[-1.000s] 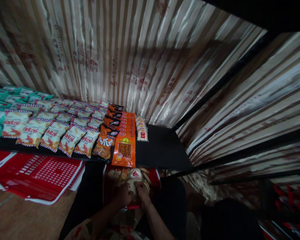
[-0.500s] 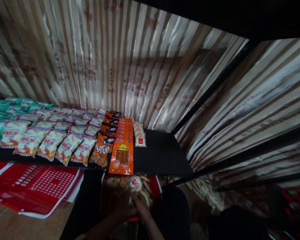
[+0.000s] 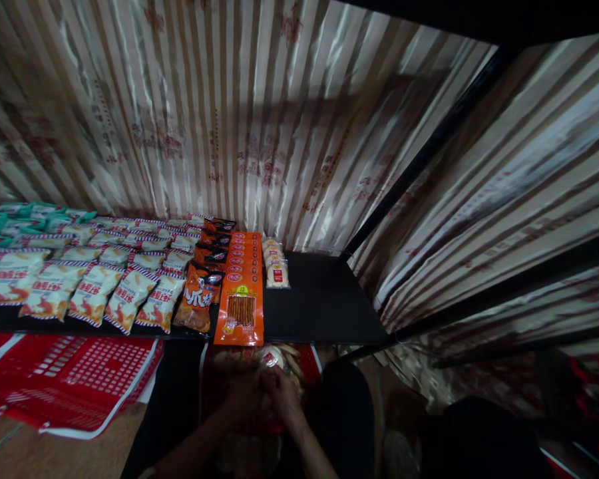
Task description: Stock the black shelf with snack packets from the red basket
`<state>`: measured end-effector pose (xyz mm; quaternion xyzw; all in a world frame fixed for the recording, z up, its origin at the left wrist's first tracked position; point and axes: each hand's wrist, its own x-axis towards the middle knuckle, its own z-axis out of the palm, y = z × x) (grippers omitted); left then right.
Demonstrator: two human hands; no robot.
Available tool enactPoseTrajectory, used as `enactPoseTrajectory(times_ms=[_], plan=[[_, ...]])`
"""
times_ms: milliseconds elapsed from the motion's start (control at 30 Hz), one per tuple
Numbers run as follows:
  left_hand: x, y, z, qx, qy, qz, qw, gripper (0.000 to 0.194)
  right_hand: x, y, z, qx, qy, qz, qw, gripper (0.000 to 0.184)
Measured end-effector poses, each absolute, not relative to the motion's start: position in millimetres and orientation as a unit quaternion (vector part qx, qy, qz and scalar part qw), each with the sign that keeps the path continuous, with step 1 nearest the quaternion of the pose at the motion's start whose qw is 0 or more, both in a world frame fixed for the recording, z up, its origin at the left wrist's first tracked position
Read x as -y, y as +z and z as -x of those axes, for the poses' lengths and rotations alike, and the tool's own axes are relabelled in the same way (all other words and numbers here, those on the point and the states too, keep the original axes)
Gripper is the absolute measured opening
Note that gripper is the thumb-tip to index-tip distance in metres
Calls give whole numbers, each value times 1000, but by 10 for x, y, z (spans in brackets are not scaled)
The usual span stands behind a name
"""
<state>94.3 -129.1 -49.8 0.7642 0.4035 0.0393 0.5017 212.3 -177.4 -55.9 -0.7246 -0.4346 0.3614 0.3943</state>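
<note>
Both hands are close together over a red basket (image 3: 315, 362) of packaged snacks, low between my legs and under the shelf's front edge. My right hand (image 3: 281, 394) has its fingers curled in; what they hold is too dark to make out. My left hand (image 3: 244, 394) is beside it, dim and blurred, its fingers hard to see. Just beyond the hands, a round pale packet (image 3: 272, 357) with a red label lies in the basket. Other packets around it are blurred.
On the black shelf (image 3: 319, 299) stand rows of white snack bags (image 3: 94, 293), brown-orange bags (image 3: 196, 299), orange stick packs (image 3: 239, 306) and small white packs (image 3: 277, 273). Teal bags (image 3: 0, 223) are far left. Another red basket (image 3: 94, 372) is below left; a black post (image 3: 429, 153) slants at right.
The view has shifted slightly, so the shelf goods appear a little further left. My hands stay together over the basket, with the right hand's fingers drawn in more.
</note>
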Motion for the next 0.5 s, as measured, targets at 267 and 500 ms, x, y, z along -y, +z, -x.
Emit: enactPoseTrajectory(times_ms=[267, 500], plan=[[1117, -133, -828, -279, 57, -823, 491, 22, 1778, -156, -2243, 470, 353, 688, 426, 12], [958, 401, -697, -297, 3, -782, 548, 38, 1739, 119, -2322, 492, 315, 682, 439, 19]])
